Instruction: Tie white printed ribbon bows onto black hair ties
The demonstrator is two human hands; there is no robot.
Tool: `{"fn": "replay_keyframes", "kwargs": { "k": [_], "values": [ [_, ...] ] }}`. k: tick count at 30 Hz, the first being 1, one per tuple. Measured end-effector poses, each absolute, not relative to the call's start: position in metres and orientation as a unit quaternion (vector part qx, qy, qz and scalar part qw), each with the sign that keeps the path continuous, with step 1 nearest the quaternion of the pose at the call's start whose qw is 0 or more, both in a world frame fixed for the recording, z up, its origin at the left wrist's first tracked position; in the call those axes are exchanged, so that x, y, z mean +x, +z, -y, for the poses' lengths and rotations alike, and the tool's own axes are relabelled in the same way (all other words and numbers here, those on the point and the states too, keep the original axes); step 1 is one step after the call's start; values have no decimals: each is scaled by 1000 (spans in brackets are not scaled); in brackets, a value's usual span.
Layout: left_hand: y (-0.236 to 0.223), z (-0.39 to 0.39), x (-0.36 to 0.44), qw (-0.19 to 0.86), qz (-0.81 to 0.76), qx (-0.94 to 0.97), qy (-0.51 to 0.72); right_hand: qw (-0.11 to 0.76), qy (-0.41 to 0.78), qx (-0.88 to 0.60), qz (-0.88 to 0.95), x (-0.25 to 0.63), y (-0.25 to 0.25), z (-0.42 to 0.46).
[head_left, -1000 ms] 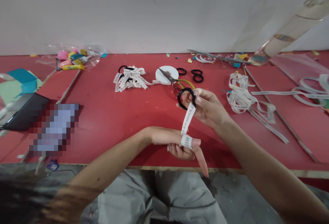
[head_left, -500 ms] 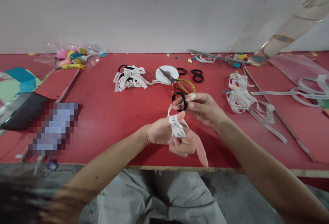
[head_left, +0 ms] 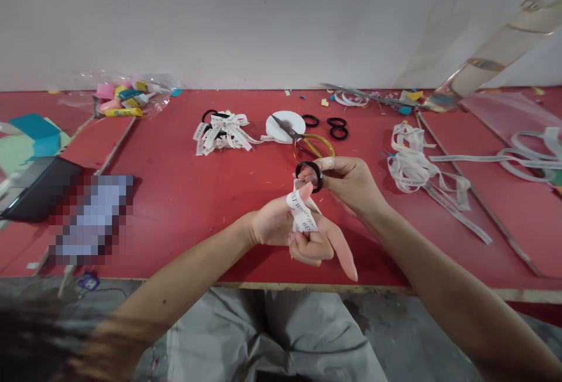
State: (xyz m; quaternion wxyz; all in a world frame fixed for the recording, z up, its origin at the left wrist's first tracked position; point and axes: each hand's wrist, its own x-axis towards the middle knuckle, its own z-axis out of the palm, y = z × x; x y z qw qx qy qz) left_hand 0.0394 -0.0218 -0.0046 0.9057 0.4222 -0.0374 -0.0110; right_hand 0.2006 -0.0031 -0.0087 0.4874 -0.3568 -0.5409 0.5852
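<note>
White printed ribbon (head_left: 302,212) loops round the thumb of my left hand (head_left: 281,227), whose curled fingers grip it while the index finger points out to the right. Just above, my right hand (head_left: 349,180) pinches a black hair tie (head_left: 320,179), and a strip of the ribbon runs up to it. Behind the hands lie scissors with yellow and red handles (head_left: 322,143), their blades resting on a white ribbon spool (head_left: 274,131). Farther back are a single black hair tie (head_left: 311,120) and two more (head_left: 337,127). A pile of ribbon-tied hair ties (head_left: 222,133) sits left of the spool.
Loose ribbon (head_left: 410,159) is heaped at the right. A tilted clear bottle (head_left: 480,75) stands by the wall. On the left are a phone (head_left: 94,215), a dark case (head_left: 41,189) and a plastic bag of coloured items (head_left: 127,98). The red table (head_left: 184,195) has raised seams.
My right hand has shifted slightly, turning the black hair tie and bringing it closer to my left thumb. The ribbon end now sits nearer the tie; my left hand has barely moved.
</note>
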Motion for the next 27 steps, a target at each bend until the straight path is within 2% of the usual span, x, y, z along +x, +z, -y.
{"fn": "replay_keyframes", "kwargs": {
  "k": [5, 10, 15, 20, 27],
  "values": [
    [-8, 25, 46, 911, 59, 409, -4, 492, 563, -377, 547, 201, -4, 1],
    [-14, 27, 50, 919, 49, 391, -24, 424, 492, -451, 612, 208, 16, 1],
    [-16, 29, 50, 921, 54, 386, -22, 393, 413, -479, 668, 212, 39, 5],
    [-15, 32, 50, 925, 48, 376, -16, 357, 451, -471, 669, 215, 56, 1],
    [-15, 33, 49, 937, 48, 347, -12, 301, 402, -443, 742, 212, 67, -7]
  ]
}}
